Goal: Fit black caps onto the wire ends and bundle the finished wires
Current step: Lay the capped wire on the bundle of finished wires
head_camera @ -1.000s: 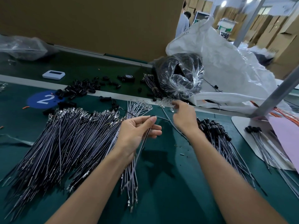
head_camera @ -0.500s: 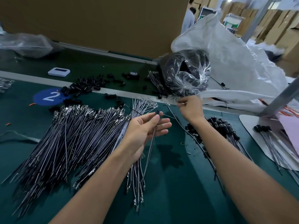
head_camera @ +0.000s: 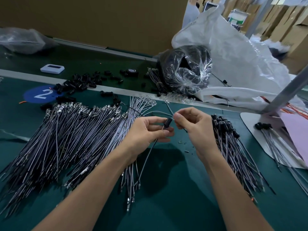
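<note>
Back from its reach toward the clear bag, the right hand (head_camera: 195, 125) now sits just beside the left hand (head_camera: 148, 130), and the black cap (head_camera: 168, 123) between them serves as the marker for everything else. Far to the left of the cap and behind it, a white device (head_camera: 52, 68) lies on the tabletop (head_camera: 166, 205), with a blue disc (head_camera: 40, 94) marked 2 nearer and loose caps (head_camera: 80, 82) scattered beside it. Left of the cap, a broad heap of uncapped wires (head_camera: 66, 139) fans out, metal ends pointing away. The left hand has its fingers curled and pinches the cap between thumb and fingertips, and a thin lead hangs below that hand. Touching distance to the right of the cap, the right hand pinches a grey wire (head_camera: 169, 108) between thumb and forefinger, its other fingers curled in. Behind the cap and slightly right sits the clear bag (head_camera: 186, 70) of dark parts, leaning on a white sack (head_camera: 241, 64). Right of the cap lies a pile of capped wires (head_camera: 233, 147), and farther right a few more capped wires (head_camera: 266, 129) rest on a pale sheet.
</note>
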The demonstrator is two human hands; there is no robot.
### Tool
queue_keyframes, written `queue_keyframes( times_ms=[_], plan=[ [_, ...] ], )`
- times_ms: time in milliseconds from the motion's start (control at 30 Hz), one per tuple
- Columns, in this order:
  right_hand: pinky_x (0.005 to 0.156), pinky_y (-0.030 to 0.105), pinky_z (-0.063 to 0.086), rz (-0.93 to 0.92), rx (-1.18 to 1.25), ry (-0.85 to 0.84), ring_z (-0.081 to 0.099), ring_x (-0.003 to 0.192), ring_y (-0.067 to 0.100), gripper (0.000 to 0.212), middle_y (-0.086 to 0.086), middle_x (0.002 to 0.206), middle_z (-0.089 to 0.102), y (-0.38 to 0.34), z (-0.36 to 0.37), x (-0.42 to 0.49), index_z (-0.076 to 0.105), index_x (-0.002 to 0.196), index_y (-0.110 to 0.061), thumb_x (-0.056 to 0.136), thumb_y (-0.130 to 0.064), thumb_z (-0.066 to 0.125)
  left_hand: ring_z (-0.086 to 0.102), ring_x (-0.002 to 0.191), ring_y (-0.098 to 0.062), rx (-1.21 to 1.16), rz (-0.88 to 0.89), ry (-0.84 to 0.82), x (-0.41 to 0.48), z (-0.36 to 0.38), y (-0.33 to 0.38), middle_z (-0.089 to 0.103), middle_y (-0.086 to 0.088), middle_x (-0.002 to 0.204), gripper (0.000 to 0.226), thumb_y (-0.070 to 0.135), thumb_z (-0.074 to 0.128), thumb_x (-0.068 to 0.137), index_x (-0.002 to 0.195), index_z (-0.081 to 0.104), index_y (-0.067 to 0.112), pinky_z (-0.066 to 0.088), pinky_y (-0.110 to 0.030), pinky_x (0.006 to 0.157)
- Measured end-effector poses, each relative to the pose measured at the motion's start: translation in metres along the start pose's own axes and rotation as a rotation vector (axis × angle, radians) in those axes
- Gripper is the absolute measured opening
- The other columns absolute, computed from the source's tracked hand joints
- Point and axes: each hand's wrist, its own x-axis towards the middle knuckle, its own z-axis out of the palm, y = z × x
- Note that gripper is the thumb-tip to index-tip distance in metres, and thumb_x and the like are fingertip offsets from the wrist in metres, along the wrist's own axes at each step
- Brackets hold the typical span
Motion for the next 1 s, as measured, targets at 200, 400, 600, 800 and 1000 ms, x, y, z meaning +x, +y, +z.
queue_keyframes(
  times_ms=[200,400,600,800,1000],
  plan=[
    [0.063,0.022,0.051,-0.011,-0.026,-0.035,0.06,0.061,0.009,0.008,-0.004,0.065,0.068,0.002,-0.001,0.0,0.071,0.078,-0.015,0.082,-0.01,0.076,0.074,0.074,-0.018,0.016,0.023,0.046,0.0,0.002,-0.001,0.076,-0.009,0.079,0.016,-0.004,0.066,0.085,0.091,0.07,0.01,0.056,-0.022,0.059],
    [0.061,0.024,0.05,-0.025,-0.051,-0.035,0.06,0.059,0.009,0.011,-0.001,0.066,0.07,0.002,0.001,0.0,0.071,0.075,-0.017,0.081,-0.009,0.077,0.073,0.065,-0.02,0.108,0.031,0.005,-0.002,0.001,0.0,0.076,-0.01,0.079,0.016,0.0,0.068,0.085,0.098,0.07,0.009,0.058,-0.026,0.056],
    [0.059,0.02,0.048,-0.065,-0.039,-0.045,0.059,0.057,0.008,0.014,-0.004,0.062,0.067,0.004,-0.003,-0.001,0.071,0.073,-0.019,0.081,-0.009,0.077,0.071,0.058,-0.018,0.143,0.075,0.049,-0.001,0.001,0.0,0.074,-0.009,0.071,0.019,-0.005,0.067,0.085,0.089,0.07,0.014,0.057,-0.025,0.054],
    [0.057,0.019,0.047,-0.04,-0.04,-0.09,0.059,0.056,0.008,0.012,-0.003,0.059,0.067,0.006,-0.003,0.0,0.072,0.075,-0.013,0.083,-0.005,0.074,0.071,0.059,-0.017,0.14,0.103,0.077,0.0,0.001,-0.001,0.073,-0.007,0.068,0.017,-0.003,0.068,0.084,0.09,0.072,0.013,0.058,-0.024,0.057],
    [0.058,0.019,0.051,0.024,0.044,-0.211,0.062,0.058,0.009,0.016,0.0,0.062,0.069,0.005,-0.011,-0.002,0.071,0.081,-0.006,0.087,0.006,0.063,0.071,0.06,-0.019,0.234,0.127,0.055,0.0,-0.001,-0.001,0.074,-0.013,0.071,0.016,-0.004,0.071,0.081,0.094,0.072,0.005,0.059,-0.026,0.06]
  ],
)
